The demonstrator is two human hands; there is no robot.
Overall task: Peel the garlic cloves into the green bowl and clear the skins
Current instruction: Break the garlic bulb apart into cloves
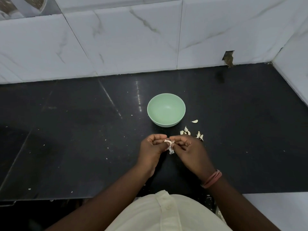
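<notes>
Both hands, left [152, 145] and right [186, 147], pinch one clove [169, 142] mid-peel; bowl [166, 112] at 12 looks empty, so drop it there next, loose cloves [191, 132] at 2

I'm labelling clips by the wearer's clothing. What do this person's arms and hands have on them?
Both forearms are bare, with no sleeves in view. The right wrist carries a few thin reddish-brown bands. The left hand and right hand wear no gloves, and no rings show. Below them is a cream buttoned shirt.
</notes>
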